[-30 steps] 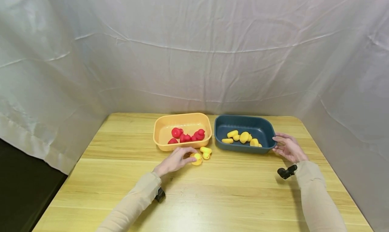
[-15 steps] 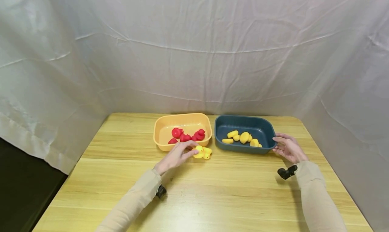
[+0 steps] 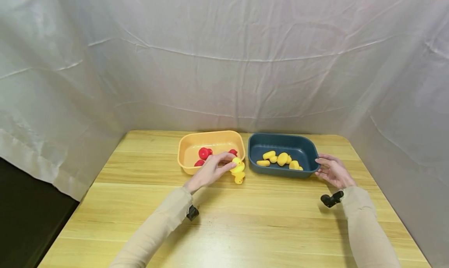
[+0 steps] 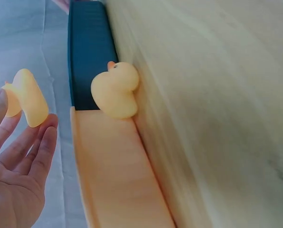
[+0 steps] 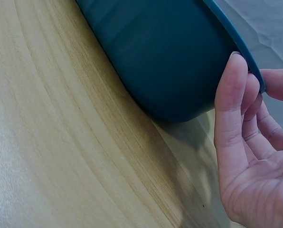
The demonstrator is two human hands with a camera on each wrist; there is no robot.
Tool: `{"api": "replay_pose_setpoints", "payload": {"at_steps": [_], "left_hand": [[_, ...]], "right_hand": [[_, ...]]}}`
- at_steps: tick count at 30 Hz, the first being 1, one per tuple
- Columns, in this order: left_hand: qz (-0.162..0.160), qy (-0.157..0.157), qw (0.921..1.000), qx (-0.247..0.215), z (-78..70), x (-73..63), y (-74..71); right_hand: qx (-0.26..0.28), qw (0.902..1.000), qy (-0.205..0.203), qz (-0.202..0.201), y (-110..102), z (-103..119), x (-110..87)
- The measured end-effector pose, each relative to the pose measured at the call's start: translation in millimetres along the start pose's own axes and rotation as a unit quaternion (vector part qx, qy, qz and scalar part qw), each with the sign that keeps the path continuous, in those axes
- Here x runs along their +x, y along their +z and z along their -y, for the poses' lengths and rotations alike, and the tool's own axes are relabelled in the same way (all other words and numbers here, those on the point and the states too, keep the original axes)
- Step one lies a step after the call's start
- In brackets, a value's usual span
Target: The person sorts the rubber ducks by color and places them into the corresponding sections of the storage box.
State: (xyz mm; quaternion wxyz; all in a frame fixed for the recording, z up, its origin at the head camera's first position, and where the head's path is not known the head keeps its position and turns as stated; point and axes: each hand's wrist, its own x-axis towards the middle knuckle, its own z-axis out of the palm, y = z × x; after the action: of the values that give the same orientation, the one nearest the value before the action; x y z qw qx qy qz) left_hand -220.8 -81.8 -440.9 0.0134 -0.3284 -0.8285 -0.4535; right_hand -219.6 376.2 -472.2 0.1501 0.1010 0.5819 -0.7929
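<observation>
My left hand (image 3: 220,164) pinches a small yellow rubber duck (image 3: 237,165) between thumb and fingertips, lifted just off the table in front of the orange tray (image 3: 210,135). In the left wrist view the held duck (image 4: 26,97) sits at my fingertips (image 4: 45,137). A second yellow duck (image 3: 239,178) (image 4: 115,90) stands on the table below it. My right hand (image 3: 329,169) (image 5: 246,142) holds the right end of the dark blue tray (image 3: 282,139) (image 5: 170,57), thumb over the rim and fingers under it. Several yellow ducks (image 3: 282,158) lie in that tray.
Red ducks (image 3: 204,153) lie in the orange tray, partly hidden behind my left hand. Both trays stand side by side near the far edge of the wooden table (image 3: 245,221). White cloth (image 3: 224,65) hangs behind and at both sides.
My left hand picked a yellow duck up from the table and carried it up and to the right, towards the gap between the trays. The right hand stayed on the blue tray.
</observation>
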Motion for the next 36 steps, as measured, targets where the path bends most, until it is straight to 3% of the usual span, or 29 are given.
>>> {"api": "replay_pose_setpoints", "payload": {"at_steps": [12,18,36], "left_hand": [[-0.005,-0.013,0.9998,-0.017,-10.2,32.0,-1.1],[-0.011,-0.040,0.9989,-0.021,-12.3,46.3,-0.4],[-0.010,-0.084,0.9962,-0.023,-13.4,81.1,13.3]], "right_hand": [[0.002,1.0000,-0.001,0.001,1,1,-0.5],[0.001,1.0000,0.002,0.000,1,1,-0.9],[0.008,0.9999,0.005,0.002,1,1,-1.2]]}}
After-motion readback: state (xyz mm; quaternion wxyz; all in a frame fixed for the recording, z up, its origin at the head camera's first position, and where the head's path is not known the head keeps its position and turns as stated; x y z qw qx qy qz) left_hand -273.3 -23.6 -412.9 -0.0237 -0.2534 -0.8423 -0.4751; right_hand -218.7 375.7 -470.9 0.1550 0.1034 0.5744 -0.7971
